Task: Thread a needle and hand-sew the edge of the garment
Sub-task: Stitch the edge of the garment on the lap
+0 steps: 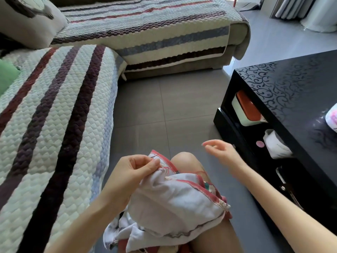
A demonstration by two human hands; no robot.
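- Floor tiles (182,106), grey and matt, fill the gap between a sectional sofa (182,57) and a glossy black coffee table (291,92) with a scroll-patterned top.
- Quilted cover (54,115), striped dark purple, red and blue, drapes the sofa; a printed cushion (27,21) sits at its far left corner.
- White garment (173,201) with a red overlocked edge lies bunched on the lap, reaching the bare knee (184,159).
- Left hand (133,172) pinches the garment's far edge between thumb and forefinger.
- Right hand (220,150) hangs raised beside the table, blurred; whether it holds anything cannot be told.
- Red thread (201,172) loops just beside the garment's edge.
- Orange-lidded box (246,110) sits on the table's lower shelf.
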